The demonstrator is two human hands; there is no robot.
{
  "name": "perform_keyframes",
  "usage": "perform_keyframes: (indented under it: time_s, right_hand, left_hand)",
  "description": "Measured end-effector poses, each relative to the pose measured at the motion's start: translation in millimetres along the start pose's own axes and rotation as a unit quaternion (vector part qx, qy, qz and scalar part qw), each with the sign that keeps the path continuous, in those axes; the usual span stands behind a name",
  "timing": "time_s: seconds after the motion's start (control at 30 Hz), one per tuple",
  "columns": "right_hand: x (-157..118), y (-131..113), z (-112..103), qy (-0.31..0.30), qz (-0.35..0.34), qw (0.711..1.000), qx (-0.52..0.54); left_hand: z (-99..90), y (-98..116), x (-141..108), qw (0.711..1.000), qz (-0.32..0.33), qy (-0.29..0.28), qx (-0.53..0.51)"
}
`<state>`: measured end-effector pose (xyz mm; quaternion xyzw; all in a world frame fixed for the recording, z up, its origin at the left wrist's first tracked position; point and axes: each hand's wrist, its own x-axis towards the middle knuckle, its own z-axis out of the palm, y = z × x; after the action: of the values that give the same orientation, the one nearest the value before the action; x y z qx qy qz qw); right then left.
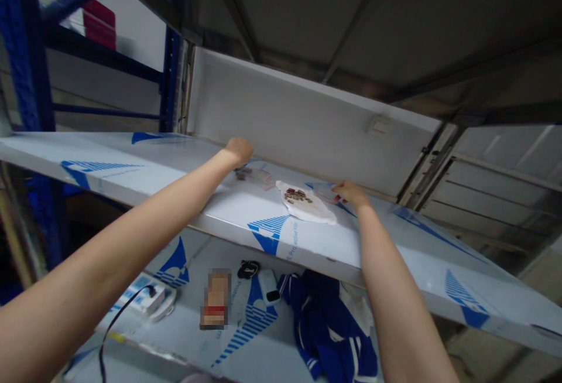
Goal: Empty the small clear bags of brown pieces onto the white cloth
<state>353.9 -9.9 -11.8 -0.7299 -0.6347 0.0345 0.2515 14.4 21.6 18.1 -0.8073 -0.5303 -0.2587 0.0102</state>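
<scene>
Film-covered shelf board [109, 163] | left hand [239, 151], right hand [351, 194]: curled, grip unclear | white sheet [307, 207] with brown pieces [295, 195] between them, nearer right

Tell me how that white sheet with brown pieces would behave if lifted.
The white sheet looks thin and creased, so probably light and floppy. The brown pieces lie loose, so they would likely slide off if it sagged.

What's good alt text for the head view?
Two bare arms reach across a white shelf panel with blue print: the left hand is at its far edge, and the right hand is beside a white sheet holding small brown pieces. A blue-and-white garment lies on the shelf below.
</scene>
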Motion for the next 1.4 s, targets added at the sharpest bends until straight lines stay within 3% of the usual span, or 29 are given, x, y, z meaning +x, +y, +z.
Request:
perform_keyframes:
  time_s: [0.07,0.13,0.37,0.5,0.67,0.77,1.13,1.4]
  right_hand:
    - [-1,-4,1,-0.003,0.013,1.000,0.013]
    - [-1,-7,1,-0.009,0.019,0.999,0.030]
    - [-15,-31,-1,-0.054,-0.007,0.992,0.111]
    - [-30,-57,1,-0.149,-0.121,0.952,0.238]
    - [-34,-70,5,-0.116,-0.162,0.928,0.314]
    - [-32,-65,3,-0.106,-0.177,0.919,0.335]
    - [-24,-55,6,-0.168,-0.190,0.914,0.317]
    - [-32,-59,2,-0.196,-0.168,0.915,0.310]
  left_hand:
    - [-2.9,0,1,0.998,-0.020,0.063,0.018]
    - [-5.7,3,2,0.996,-0.029,0.089,0.016]
    - [-0.5,28,4,0.993,0.025,0.026,-0.115]
    - [15.2,54,4,0.967,0.066,0.031,-0.245]
    - [36.5,92,7,0.933,0.180,0.035,-0.309]
    - [42.4,105,8,0.925,0.187,0.026,-0.328]
    - [49.0,95,10,0.945,0.224,0.003,-0.239]
    - [54.1,90,9,0.926,0.233,-0.051,-0.291]
